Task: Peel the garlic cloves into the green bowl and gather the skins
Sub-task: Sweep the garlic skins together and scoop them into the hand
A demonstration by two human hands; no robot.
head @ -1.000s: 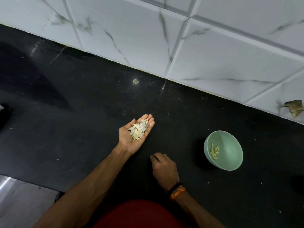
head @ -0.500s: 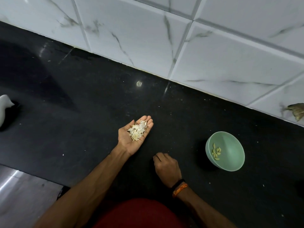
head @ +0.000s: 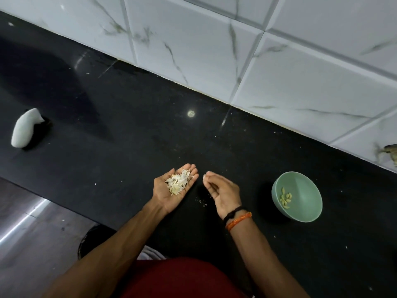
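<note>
While the left hand point(head: 171, 191) lies flat at centre frame cupping skins point(head: 178, 184), the right hand point(head: 223, 195) pinching a scrap point(head: 204, 178) should release it low over that pile.

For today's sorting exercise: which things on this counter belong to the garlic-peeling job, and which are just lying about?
Job: skins heaped in the left hand; skin scrap pinched by the right hand; green bowl holding peeled cloves.

Lying about: white object at far left; brownish thing by the tiles.

Left hand point(head: 171, 191) palm up over black counter point(head: 120, 134), cupping pile of garlic skins point(head: 178, 184). Right hand point(head: 223, 194) just beside, pinching one skin scrap point(head: 204, 178). Green bowl point(head: 305, 188) to the right, holding peeled cloves point(head: 285, 197).
</note>
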